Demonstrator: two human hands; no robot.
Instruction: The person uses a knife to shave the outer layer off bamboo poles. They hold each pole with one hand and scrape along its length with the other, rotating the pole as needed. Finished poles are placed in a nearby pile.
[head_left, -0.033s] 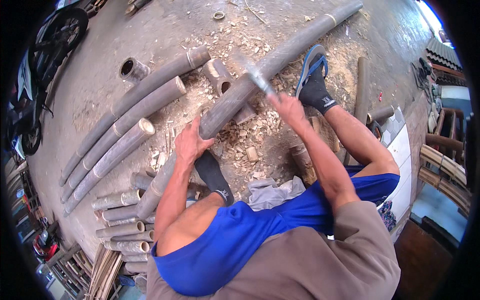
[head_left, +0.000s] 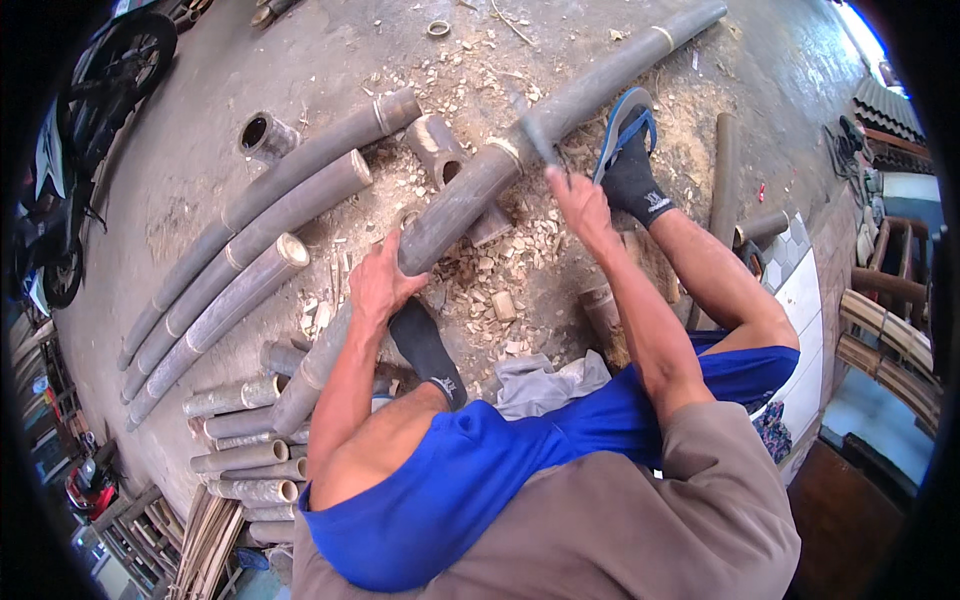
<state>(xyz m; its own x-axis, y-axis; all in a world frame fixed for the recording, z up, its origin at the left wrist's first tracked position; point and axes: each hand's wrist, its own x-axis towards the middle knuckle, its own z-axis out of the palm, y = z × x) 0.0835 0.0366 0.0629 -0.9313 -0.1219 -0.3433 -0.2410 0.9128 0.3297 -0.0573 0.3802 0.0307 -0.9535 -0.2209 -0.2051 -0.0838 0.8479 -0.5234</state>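
A long grey-brown bamboo pole runs diagonally from my lower left to the far right, with a pale ring at a joint midway. My left hand grips it close to me, thumb and fingers around its upper side. In my right hand is a blurred metal-bladed chopping tool; its exact kind is unclear. The blade stands beside the pole, just beyond the pale ring. Beneath the pole lies a short, thick bamboo piece crosswise. My foot in a blue sandal is right of the blade.
Pale wood chips litter the floor. Several bamboo lengths lie to the left, and cut tubes are stacked lower left. A grey cloth sits between my legs. A motorcycle stands at the far left.
My right hand has shifted slightly up and right with the chopping tool, and the blade has moved off the pale ring, which now shows. My left hand stays on the pole.
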